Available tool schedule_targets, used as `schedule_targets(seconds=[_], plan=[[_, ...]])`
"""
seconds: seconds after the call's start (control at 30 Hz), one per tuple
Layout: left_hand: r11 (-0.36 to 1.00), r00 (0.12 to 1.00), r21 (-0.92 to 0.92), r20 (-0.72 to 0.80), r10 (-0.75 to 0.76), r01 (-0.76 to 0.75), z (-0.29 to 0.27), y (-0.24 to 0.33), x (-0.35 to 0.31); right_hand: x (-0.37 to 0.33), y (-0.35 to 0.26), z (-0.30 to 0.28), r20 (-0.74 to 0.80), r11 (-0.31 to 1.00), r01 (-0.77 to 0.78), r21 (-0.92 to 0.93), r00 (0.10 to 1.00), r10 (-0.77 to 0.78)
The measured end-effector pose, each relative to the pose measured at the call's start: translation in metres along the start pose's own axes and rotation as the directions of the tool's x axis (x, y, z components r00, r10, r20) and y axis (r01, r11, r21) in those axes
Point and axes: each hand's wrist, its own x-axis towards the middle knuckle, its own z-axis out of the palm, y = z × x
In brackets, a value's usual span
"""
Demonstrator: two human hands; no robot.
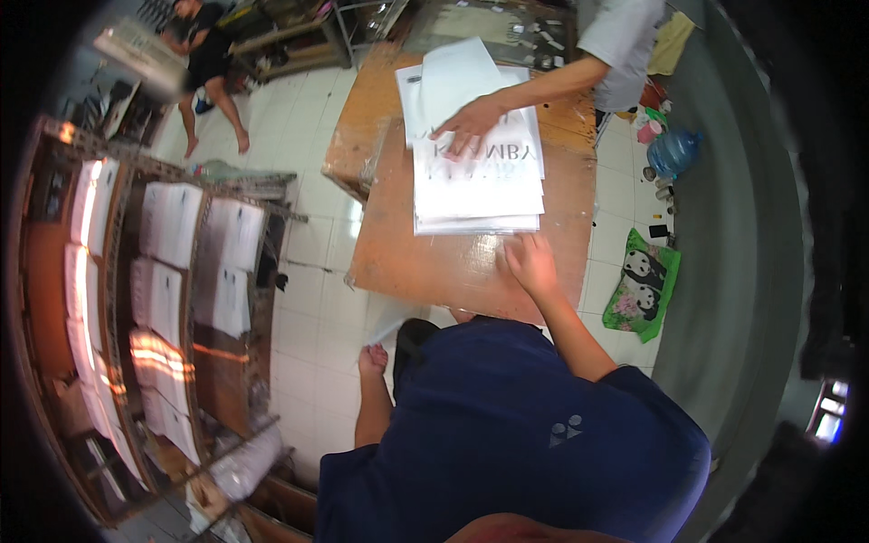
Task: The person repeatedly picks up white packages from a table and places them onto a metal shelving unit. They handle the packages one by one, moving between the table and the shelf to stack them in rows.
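A stack of white printed sheets or flat bags (480, 195) lies on the brown wooden table (434, 262) ahead of me, its layers slightly uneven. My right hand (532, 264) is at the stack's near edge, fingers apart and slightly bent, with nothing visible in it. Low on the left, beside the table, my left hand (373, 359) is closed. A thin, pale see-through sheet (389, 328) sticks out from it, blurred. Across the table, another person's hand (472, 125) lies spread on top of the stack, covering part of the print.
At left stands a metal rack (118, 299) with stacks of white sheets. On the floor at right lie a green panda-print bag (644, 285) and a blue water jug (674, 154) by the grey wall (724, 271). Another person (206, 68) is at the far left.
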Motion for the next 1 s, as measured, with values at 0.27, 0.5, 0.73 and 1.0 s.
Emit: schedule_targets(seconds=[0.27, 0.5, 0.73, 1.0], plan=[[0.943, 0.945, -0.214, -0.261, 0.197, -0.256, -0.067, -0.061, -0.072, 0.059, -0.043, 0.056, 0.4, 0.742, 0.625, -0.242, 0.761, -0.511], [0.819, 0.868, -0.385, -0.429, 0.251, -0.427, -0.15, -0.154, -0.134, 0.014, -0.098, 0.091, 0.434, 0.422, 0.897, -0.133, 0.435, -0.789], [0.671, 0.783, -0.45, -0.524, 0.336, -0.589, -0.26, -0.303, -0.195, -0.012, -0.128, 0.168, 0.487, 0.223, 0.975, -0.001, 0.195, -0.851], [0.478, 0.172, 0.005, -0.93, 0.324, -0.878, -0.3, -0.44, -0.291, 0.03, -0.155, 0.192, 0.653, 0.305, 0.854, -0.421, 0.519, -0.552]])
